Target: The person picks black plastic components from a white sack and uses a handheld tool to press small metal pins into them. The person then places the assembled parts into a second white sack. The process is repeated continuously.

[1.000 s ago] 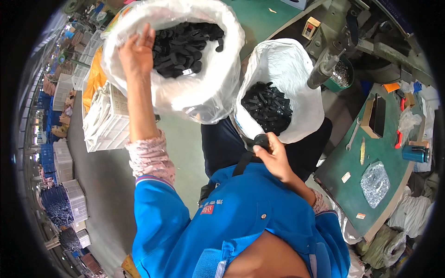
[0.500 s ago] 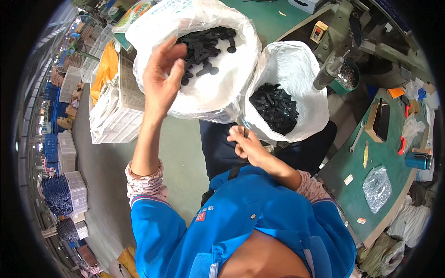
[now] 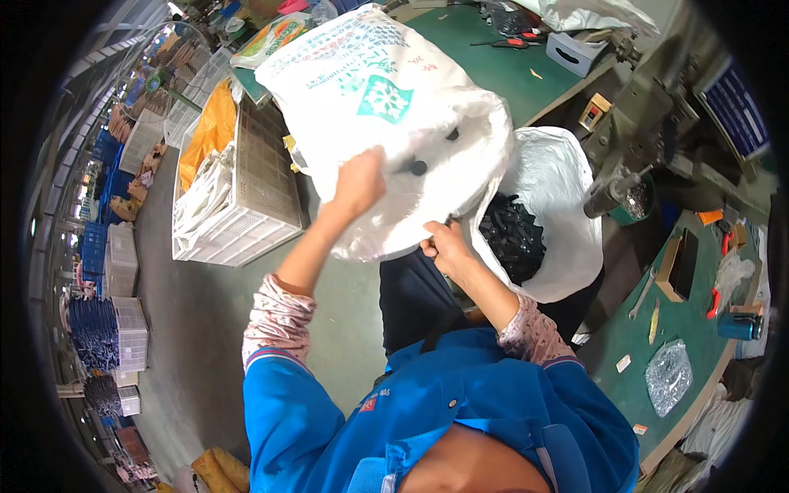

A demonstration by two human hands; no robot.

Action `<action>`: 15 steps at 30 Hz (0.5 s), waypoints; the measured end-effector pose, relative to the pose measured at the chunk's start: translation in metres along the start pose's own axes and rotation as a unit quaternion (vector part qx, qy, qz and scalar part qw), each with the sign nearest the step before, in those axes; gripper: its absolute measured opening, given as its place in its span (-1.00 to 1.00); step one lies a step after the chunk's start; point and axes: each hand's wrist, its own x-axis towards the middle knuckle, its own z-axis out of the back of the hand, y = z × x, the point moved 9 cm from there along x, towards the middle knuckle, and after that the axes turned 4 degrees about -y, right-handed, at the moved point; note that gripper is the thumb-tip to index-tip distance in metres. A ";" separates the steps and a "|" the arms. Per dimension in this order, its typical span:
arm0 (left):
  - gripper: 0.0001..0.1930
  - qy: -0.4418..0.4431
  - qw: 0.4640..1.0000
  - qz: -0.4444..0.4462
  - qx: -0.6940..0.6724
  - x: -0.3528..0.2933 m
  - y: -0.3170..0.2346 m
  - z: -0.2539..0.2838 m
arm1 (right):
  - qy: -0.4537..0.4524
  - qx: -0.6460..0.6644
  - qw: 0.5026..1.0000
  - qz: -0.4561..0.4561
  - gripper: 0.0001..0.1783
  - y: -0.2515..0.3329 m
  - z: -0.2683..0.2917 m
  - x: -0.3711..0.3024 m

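A large white woven sack (image 3: 329, 90) with printed green marks lies tilted over, its mouth turned to the right, toward a second sack. A few black rounded pieces (image 3: 418, 168) show inside its mouth; the rest of its contents is hidden. My left hand (image 3: 359, 182) is closed on the white sack's near side, slightly blurred. With bent fingers my right hand (image 3: 449, 248) pinches the same sack's lower rim. Just right of that hand, an open white sack (image 3: 567, 181) stands at my lap, holding a heap of small black strip-like parts (image 3: 511, 238).
A white plastic crate (image 3: 263, 197) with white cloth and an orange bag stands at left. On the right, a green workbench (image 3: 608, 329) carries a wrench (image 3: 643, 294), a clear plastic bag (image 3: 668, 374) and a blue cup (image 3: 740, 324). Machinery (image 3: 657, 123) stands at upper right.
The large sack has tipped over, hiding most of its black pieces. My left hand has left its inside and closed on its side; my right hand has risen to its rim.
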 end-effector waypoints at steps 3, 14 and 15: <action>-0.79 0.031 0.999 0.018 -0.021 -0.016 -0.012 -0.014 | 0.000 0.007 1.000 0.024 -0.80 0.008 0.001 -0.019; -0.56 0.233 0.902 0.031 -0.361 -0.064 -0.071 -0.053 | 0.024 -0.062 0.997 0.027 -0.59 0.030 0.004 -0.057; -0.57 0.248 0.868 0.045 -0.429 -0.067 -0.062 -0.056 | -0.021 -0.080 0.995 0.049 -0.61 0.039 0.003 -0.069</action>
